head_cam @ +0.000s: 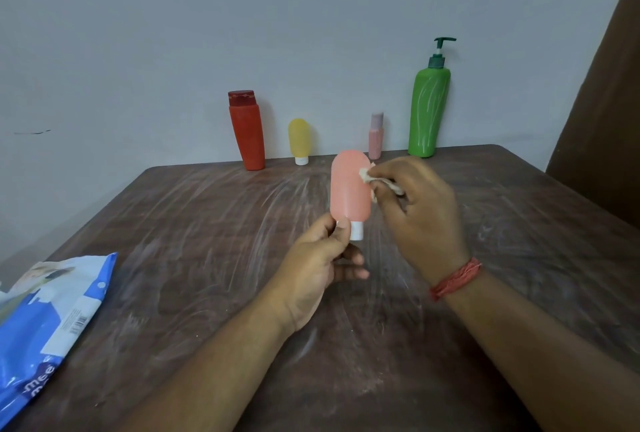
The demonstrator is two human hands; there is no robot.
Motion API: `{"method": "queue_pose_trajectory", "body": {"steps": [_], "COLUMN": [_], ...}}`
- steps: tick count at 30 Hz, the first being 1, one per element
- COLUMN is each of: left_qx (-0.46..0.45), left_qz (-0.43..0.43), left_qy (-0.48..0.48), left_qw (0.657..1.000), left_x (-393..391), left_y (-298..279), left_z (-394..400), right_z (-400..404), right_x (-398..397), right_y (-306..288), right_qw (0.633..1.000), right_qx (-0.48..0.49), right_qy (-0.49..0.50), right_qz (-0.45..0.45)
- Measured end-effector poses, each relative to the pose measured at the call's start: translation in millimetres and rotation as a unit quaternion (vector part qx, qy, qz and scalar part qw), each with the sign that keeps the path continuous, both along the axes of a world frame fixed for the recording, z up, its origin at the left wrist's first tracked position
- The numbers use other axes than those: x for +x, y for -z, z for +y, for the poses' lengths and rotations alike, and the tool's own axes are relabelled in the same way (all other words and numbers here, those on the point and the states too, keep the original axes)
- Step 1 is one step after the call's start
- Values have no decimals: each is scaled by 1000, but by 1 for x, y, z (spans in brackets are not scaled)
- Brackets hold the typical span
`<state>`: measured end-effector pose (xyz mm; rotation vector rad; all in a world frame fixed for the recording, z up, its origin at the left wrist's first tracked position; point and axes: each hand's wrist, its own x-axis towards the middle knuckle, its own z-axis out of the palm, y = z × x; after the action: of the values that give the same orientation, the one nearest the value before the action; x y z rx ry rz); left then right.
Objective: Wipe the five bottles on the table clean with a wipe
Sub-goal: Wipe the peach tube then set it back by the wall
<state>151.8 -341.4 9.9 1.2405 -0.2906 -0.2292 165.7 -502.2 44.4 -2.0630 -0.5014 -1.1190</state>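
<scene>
A soft, light salmon-pink squeeze tube (pixel 349 186) is pinched at its white cap by the left hand (pixel 320 267) above the streaked brown table (pixel 207 224); beside it, a crumpled white wipe (pixel 372 182) is gripped by the right hand (pixel 420 210)

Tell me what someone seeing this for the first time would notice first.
Mid-frame, the left hand holds a salmon-pink bottle cap-down above the table while the right hand rubs a crumpled wipe against its side. Next, the tall green pump bottle at the back right by the wall, then the blue wipes pack at the table's near-left edge.
</scene>
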Motion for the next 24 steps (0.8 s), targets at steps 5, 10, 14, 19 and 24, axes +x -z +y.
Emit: {"method": "queue_pose_trajectory", "body": {"steps": [5,10,14,19,24], "left_qx": [-83,-36,23,119,221], "left_qz": [9,-26,-78,-135,-166], "left_qy": [-74,-158,-156,-143,-106], "left_qw": [994,986,984,973,955], "left_x": [4,8,6,11,4], "left_y": [-3,-7,-3,4,6], "left_z": [4,10,5,7,4], "right_z": [12,23,20,17,-11], "right_x": [-8,-10,-10,-6,3], "right_y": [8,12,14,4,-12], "right_qw": [994,991,992,993,959], "right_qx": [-4,-34,-42,104,267], "right_qy": [-90,-103,-91,-36,-53], "right_qz": [61,79,79,49,81]}}
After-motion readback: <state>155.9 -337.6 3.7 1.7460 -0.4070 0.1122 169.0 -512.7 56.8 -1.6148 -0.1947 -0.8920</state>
